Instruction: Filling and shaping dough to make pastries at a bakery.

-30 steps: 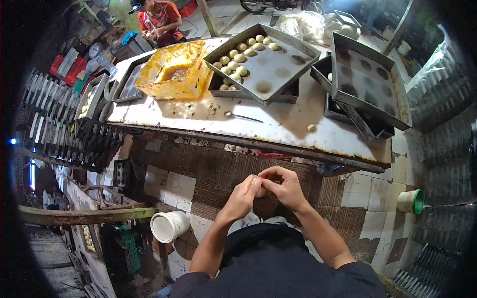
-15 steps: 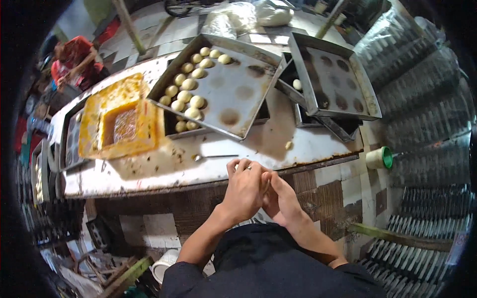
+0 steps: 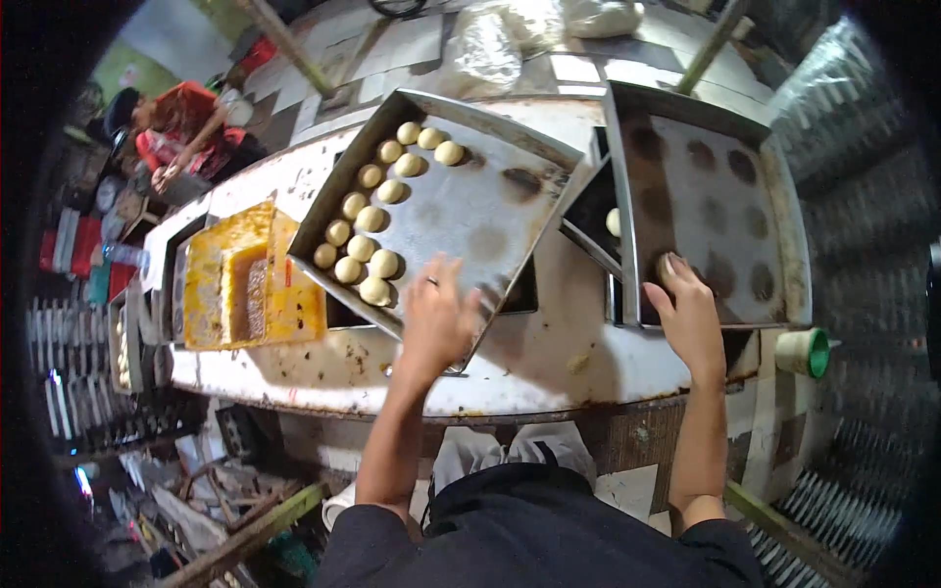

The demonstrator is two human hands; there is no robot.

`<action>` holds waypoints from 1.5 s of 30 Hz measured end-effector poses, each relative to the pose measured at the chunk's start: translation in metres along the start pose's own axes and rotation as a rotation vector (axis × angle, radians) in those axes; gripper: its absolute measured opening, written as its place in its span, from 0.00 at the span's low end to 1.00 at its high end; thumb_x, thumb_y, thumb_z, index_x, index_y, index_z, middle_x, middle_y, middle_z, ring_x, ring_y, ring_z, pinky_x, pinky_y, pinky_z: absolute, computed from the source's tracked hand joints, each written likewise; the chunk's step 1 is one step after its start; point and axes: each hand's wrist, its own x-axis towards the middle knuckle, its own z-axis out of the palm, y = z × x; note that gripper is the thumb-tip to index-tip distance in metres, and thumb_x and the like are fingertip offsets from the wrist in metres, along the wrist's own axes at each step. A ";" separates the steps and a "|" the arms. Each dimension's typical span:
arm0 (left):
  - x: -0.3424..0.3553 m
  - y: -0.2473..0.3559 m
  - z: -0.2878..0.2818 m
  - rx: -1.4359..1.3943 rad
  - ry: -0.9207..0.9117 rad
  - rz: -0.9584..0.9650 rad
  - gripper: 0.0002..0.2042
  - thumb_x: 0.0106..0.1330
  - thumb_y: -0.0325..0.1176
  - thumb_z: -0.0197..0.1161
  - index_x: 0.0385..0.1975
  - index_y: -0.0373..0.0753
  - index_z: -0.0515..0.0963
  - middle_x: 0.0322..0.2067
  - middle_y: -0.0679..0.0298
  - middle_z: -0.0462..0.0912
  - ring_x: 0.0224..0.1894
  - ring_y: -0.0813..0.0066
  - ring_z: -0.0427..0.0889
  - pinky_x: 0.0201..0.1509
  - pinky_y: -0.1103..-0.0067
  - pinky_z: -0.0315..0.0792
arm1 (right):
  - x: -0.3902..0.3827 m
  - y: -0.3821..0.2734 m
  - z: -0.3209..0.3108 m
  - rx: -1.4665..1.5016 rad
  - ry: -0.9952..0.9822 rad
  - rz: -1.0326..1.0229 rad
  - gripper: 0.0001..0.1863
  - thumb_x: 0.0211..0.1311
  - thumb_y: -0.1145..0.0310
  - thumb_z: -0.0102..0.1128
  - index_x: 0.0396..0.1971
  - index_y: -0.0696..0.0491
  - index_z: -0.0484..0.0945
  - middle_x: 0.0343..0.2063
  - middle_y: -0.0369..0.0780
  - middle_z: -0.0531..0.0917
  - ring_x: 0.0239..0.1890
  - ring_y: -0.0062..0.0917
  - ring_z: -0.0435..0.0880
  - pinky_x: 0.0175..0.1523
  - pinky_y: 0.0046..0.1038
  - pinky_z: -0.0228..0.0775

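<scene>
My left hand [image 3: 438, 318], with a ring on it, is over the near right part of a square metal tray [image 3: 529, 147]. Its fingers are spread and a little blurred, with nothing seen in them. Rows of pale round dough balls [image 3: 370, 219] line that tray's left and far sides, just left of the hand. My right hand [image 3: 689, 312] reaches into the near left part of a second metal tray [image 3: 784, 225], thumb apart from the fingers. The fingertips touch or nearly touch its bottom; anything under them is hidden. Dark round marks dot this tray's bottom.
A yellow, orange-stained plastic tub [image 3: 304, 294] stands left on the white table [image 3: 470, 392]. Further trays lie under both trays, one holding a dough ball [image 3: 614, 222]. A green-rimmed cup [image 3: 806, 353] is beyond the table's right end. Another person [image 3: 186, 137] sits at far left.
My hands were together in front of me at the table edge. They have parted: the left moved up over the dough-ball tray, the right into the right tray. The view has shifted.
</scene>
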 end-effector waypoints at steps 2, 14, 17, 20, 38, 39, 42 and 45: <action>0.013 -0.039 0.000 0.189 0.026 -0.188 0.28 0.70 0.41 0.62 0.65 0.31 0.69 0.66 0.40 0.70 0.67 0.41 0.68 0.72 0.53 0.59 | -0.003 -0.027 0.001 0.025 0.230 -0.108 0.16 0.70 0.70 0.61 0.52 0.63 0.82 0.56 0.52 0.82 0.65 0.49 0.76 0.71 0.44 0.64; 0.010 -0.134 -0.068 -0.321 0.049 -0.148 0.18 0.73 0.44 0.64 0.41 0.31 0.79 0.36 0.48 0.87 0.39 0.56 0.87 0.44 0.66 0.77 | -0.121 -0.213 0.220 0.519 -0.177 -0.440 0.06 0.65 0.71 0.63 0.33 0.58 0.80 0.32 0.48 0.81 0.36 0.44 0.82 0.44 0.41 0.76; -0.064 -0.167 -0.101 -1.105 0.060 -0.322 0.16 0.74 0.44 0.61 0.38 0.34 0.78 0.32 0.58 0.83 0.34 0.69 0.81 0.42 0.69 0.75 | -0.118 -0.227 0.302 0.092 -0.174 -0.491 0.11 0.62 0.70 0.62 0.44 0.57 0.79 0.44 0.47 0.77 0.50 0.42 0.76 0.54 0.42 0.71; -0.167 -0.204 -0.099 -1.438 -0.038 -0.545 0.12 0.75 0.41 0.60 0.40 0.36 0.77 0.33 0.64 0.80 0.34 0.75 0.77 0.42 0.77 0.73 | -0.118 -0.240 0.327 0.004 -0.054 -0.481 0.08 0.60 0.69 0.65 0.36 0.54 0.79 0.39 0.44 0.79 0.47 0.40 0.76 0.52 0.41 0.70; -0.128 -0.129 -0.090 -1.546 -0.723 -0.177 0.14 0.76 0.38 0.62 0.54 0.37 0.74 0.34 0.70 0.74 0.36 0.83 0.71 0.40 0.82 0.69 | -0.037 -0.111 0.012 -0.087 0.387 0.005 0.05 0.66 0.73 0.62 0.35 0.59 0.82 0.36 0.50 0.82 0.41 0.48 0.83 0.44 0.44 0.75; -0.109 -0.107 -0.099 -1.533 -0.726 -0.158 0.16 0.74 0.33 0.64 0.57 0.36 0.73 0.38 0.69 0.77 0.38 0.82 0.73 0.42 0.82 0.70 | -0.023 -0.083 -0.004 -0.185 0.401 0.099 0.06 0.67 0.72 0.60 0.35 0.58 0.82 0.38 0.51 0.82 0.42 0.50 0.83 0.46 0.46 0.75; -0.057 -0.035 -0.103 -1.548 -0.674 -0.082 0.19 0.70 0.25 0.66 0.59 0.35 0.72 0.45 0.65 0.82 0.40 0.79 0.77 0.44 0.81 0.71 | 0.015 0.015 -0.024 -0.355 0.290 0.205 0.07 0.65 0.75 0.58 0.38 0.57 0.84 0.39 0.51 0.82 0.45 0.50 0.83 0.51 0.49 0.74; -0.025 0.004 -0.083 -1.511 -0.823 -0.075 0.19 0.70 0.24 0.65 0.60 0.35 0.72 0.44 0.64 0.83 0.43 0.77 0.80 0.47 0.80 0.73 | 0.048 0.054 -0.019 -0.331 0.226 0.282 0.07 0.64 0.74 0.59 0.38 0.56 0.85 0.39 0.50 0.83 0.47 0.49 0.84 0.52 0.48 0.76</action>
